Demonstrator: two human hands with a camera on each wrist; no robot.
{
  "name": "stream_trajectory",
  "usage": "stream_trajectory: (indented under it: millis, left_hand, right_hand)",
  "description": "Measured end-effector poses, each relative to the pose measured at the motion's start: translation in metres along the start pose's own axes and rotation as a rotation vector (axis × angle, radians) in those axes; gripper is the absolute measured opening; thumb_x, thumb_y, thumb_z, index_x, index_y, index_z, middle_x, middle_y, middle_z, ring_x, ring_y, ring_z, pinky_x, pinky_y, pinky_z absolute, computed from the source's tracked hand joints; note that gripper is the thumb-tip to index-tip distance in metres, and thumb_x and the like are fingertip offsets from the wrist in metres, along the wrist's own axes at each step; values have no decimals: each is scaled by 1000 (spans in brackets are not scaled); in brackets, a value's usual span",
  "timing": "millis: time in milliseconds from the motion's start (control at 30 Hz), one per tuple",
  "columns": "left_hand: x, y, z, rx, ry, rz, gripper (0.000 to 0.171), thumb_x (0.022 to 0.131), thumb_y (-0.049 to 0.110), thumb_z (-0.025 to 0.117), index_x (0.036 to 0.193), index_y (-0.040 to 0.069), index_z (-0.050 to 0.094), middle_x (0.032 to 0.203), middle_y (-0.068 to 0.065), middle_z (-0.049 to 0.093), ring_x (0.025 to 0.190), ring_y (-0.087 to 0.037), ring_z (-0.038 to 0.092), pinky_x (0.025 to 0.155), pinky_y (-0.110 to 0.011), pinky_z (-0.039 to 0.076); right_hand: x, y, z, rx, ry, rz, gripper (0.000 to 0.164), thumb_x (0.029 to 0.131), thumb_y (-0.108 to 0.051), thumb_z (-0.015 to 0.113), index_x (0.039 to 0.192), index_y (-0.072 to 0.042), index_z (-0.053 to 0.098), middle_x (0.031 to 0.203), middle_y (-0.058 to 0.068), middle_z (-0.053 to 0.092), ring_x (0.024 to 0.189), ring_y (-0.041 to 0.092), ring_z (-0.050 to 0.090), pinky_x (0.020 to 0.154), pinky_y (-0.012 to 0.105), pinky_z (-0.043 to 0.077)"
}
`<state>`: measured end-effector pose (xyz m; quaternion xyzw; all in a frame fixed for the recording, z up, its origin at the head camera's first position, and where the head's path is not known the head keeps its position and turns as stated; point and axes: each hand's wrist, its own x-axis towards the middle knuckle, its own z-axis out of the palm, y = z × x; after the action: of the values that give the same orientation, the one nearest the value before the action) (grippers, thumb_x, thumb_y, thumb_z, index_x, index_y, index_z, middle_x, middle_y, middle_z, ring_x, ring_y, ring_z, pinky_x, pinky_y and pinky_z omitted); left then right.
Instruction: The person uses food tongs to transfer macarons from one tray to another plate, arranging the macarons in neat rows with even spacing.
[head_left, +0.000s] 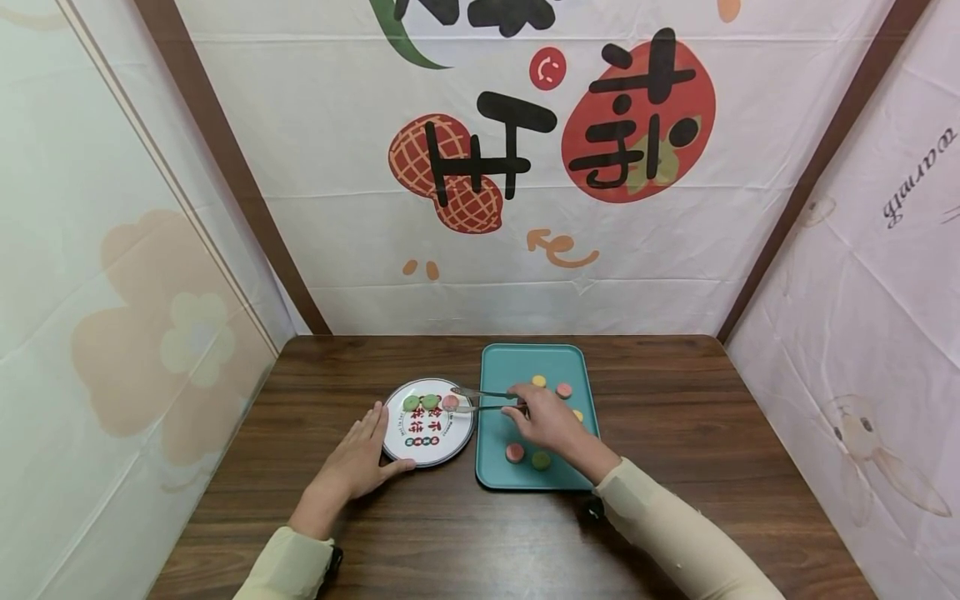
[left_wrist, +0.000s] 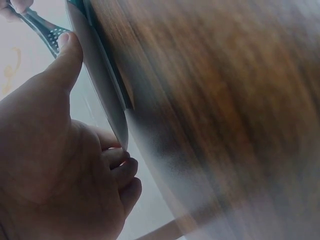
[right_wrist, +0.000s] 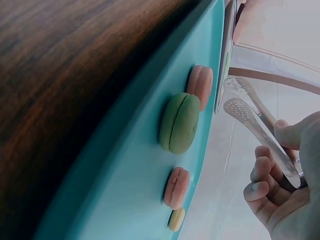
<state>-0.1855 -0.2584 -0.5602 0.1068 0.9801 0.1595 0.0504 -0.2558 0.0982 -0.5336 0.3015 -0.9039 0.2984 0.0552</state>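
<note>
My right hand (head_left: 550, 421) holds metal tongs (right_wrist: 262, 132) above the teal tray. The tongs' perforated tips are spread apart and reach left over the white plate (head_left: 405, 446), beside a pink macaron (head_left: 450, 402). Two green macarons (head_left: 430, 402) sit in a row with it, on the plate's far part. At the plate's left and near rim my left hand (head_left: 356, 458) rests with straight fingers and its thumb stretched out. In the left wrist view, that thumb (left_wrist: 67, 57) shows above the rim, the other fingers low at the plate's edge.
On the teal tray (head_left: 495, 367) lie several macarons: a pink one (head_left: 514, 452) and a green one (head_left: 541, 460) near the front, another pink one (head_left: 564, 390) and yellow ones (head_left: 538, 381) farther back. The brown wooden table (head_left: 660, 400) is enclosed by printed cloth walls.
</note>
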Motion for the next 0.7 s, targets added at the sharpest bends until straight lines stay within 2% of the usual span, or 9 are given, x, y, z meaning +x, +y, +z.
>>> stream_trajectory:
  millis: [433, 567, 700]
  left_hand:
    - [0, 2, 0, 0, -3, 0, 117, 97, 66, 70, 165, -14, 19, 173, -35, 16, 160, -50, 22, 131, -60, 21]
    - [-1, 2, 0, 0, -8, -10, 116, 97, 65, 70, 165, -14, 18, 173, -35, 15, 159, -51, 22, 131, -61, 21]
    - [0, 1, 1, 1, -13, -15, 117, 97, 67, 68, 166, -13, 17, 174, -34, 14, 160, -51, 21, 132, -61, 21]
  right_hand:
    - [-14, 9, -9, 54, 61, -23, 33, 105, -21, 73, 129, 1, 72, 97, 5, 73, 73, 7, 64, 62, 28, 57]
    - [-17, 14, -12, 72, 71, -47, 30, 105, -19, 73, 127, 1, 72, 98, 5, 70, 69, 3, 57, 59, 26, 53]
    - [-18, 19, -15, 89, 74, -78, 24, 105, -16, 72, 124, 0, 73, 78, -3, 64, 56, 1, 48, 49, 24, 45]
